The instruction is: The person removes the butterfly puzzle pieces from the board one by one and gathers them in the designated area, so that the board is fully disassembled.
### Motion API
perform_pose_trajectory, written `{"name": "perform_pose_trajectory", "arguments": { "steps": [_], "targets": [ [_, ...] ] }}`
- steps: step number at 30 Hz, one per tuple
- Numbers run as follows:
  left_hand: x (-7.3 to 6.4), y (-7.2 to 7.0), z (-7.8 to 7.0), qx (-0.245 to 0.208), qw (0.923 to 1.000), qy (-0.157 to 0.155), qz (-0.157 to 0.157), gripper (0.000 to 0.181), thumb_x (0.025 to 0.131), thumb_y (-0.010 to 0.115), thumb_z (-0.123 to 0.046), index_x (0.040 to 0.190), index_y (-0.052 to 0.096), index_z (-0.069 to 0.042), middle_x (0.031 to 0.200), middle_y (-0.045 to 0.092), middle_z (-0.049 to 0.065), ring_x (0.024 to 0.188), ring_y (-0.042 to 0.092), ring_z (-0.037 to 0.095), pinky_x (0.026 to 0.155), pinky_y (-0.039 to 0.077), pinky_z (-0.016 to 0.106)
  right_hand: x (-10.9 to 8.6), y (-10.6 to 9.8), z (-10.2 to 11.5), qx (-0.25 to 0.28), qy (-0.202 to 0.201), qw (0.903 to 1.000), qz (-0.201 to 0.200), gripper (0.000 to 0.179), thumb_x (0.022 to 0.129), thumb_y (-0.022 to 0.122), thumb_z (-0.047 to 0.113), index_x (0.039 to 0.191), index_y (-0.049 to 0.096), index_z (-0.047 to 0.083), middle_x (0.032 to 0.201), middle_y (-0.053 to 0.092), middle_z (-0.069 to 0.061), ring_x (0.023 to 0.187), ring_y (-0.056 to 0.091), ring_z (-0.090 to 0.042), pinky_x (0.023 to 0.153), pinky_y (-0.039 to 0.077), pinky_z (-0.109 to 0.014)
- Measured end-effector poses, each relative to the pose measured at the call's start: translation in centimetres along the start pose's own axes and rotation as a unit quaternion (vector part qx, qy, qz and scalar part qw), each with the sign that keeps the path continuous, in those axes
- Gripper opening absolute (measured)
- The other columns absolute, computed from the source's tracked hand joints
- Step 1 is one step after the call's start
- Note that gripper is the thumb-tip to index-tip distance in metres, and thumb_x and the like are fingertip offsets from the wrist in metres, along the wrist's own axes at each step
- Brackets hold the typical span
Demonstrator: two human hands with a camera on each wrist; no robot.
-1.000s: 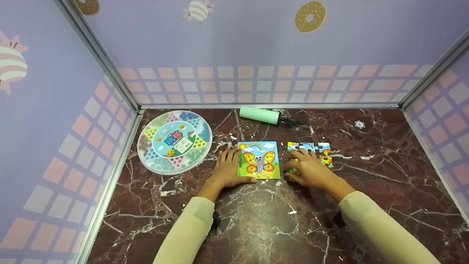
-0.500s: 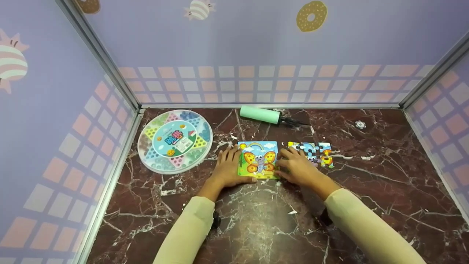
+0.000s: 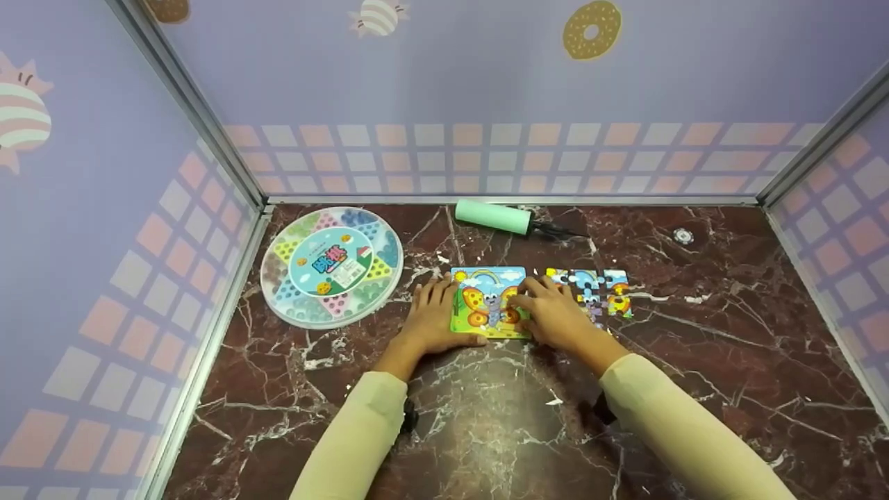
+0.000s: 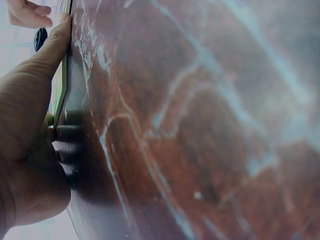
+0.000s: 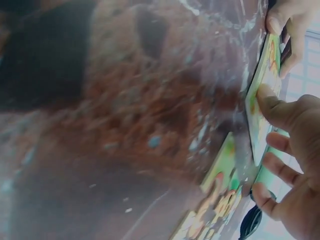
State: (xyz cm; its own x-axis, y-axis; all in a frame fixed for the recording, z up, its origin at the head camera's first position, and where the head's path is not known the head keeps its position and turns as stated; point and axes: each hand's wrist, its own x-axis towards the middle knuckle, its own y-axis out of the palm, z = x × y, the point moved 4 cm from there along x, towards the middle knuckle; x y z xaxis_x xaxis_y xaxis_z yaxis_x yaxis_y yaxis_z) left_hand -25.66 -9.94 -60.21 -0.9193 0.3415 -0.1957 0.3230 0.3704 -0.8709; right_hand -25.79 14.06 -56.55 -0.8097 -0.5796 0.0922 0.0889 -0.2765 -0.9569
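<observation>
A square board with a butterfly picture [image 3: 490, 290] lies flat on the marble-patterned table in the head view. My left hand [image 3: 430, 321] rests against its left side, the fingers extended forward and the thumb along the near edge. Over the board's right part is my right hand [image 3: 554, 318], its fingers slightly bent. In the right wrist view its thumb [image 5: 274, 107] touches the board's face, while the other fingers are spread apart with nothing between them. Joined jigsaw pieces [image 3: 618, 292] lie right of the board, partly hidden by the right hand.
A round, clear-lidded Chinese checkers set [image 3: 332, 267] lies at the left. Behind the board is a mint-green hand pump [image 3: 493, 217] with a black end. A small round white-and-dark disc [image 3: 683, 236] lies at the back right. Patterned walls enclose the table's back and sides.
My right hand has moved left from the jigsaw pieces onto the board's right part, uncovering more of the pieces. The left hand has stayed in place.
</observation>
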Motion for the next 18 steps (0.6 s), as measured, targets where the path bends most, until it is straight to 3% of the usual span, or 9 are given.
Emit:
{"name": "perform_pose_trajectory", "arguments": {
  "steps": [4, 10, 18],
  "targets": [
    [0.0, 0.0, -0.02, 0.0, 1.0, 0.001, -0.003, 0.128, 0.085, 0.082, -0.075, 0.176, 0.023, -0.008, 0.187, 0.009, 0.017, 0.174, 0.005, 0.042, 0.142, 0.001, 0.061, 0.36, 0.09, 0.42, -0.011, -0.001, 0.9998, 0.016, 0.04, 0.094, 0.088, 0.02, 0.133, 0.078, 0.021, 0.135, 0.064, -0.011, 0.127, 0.058, -0.043, 0.1, 0.052, -0.077],
    [-0.11, -0.14, -0.15, 0.008, 0.9999, -0.002, -0.01, 0.126, 0.085, 0.081, -0.078, 0.176, 0.025, -0.01, 0.187, 0.011, 0.015, 0.174, 0.009, 0.041, 0.142, 0.003, 0.061, 0.61, 0.19, 0.87, -0.019, -0.015, 0.9993, 0.028, 0.04, 0.095, 0.088, 0.024, 0.134, 0.08, 0.025, 0.133, 0.066, -0.009, 0.12, 0.057, -0.038, 0.096, 0.053, -0.072],
    [0.18, 0.13, 0.11, 0.002, 0.9999, 0.001, -0.011, 0.128, 0.084, 0.082, -0.077, 0.176, 0.025, -0.009, 0.187, 0.011, 0.016, 0.174, 0.008, 0.042, 0.141, 0.003, 0.063, 0.74, 0.58, 0.79, -0.015, -0.006, 0.9986, 0.05, 0.041, 0.099, 0.084, 0.024, 0.14, 0.077, 0.024, 0.138, 0.065, -0.008, 0.124, 0.056, -0.039, 0.1, 0.051, -0.076]
  ]
}}
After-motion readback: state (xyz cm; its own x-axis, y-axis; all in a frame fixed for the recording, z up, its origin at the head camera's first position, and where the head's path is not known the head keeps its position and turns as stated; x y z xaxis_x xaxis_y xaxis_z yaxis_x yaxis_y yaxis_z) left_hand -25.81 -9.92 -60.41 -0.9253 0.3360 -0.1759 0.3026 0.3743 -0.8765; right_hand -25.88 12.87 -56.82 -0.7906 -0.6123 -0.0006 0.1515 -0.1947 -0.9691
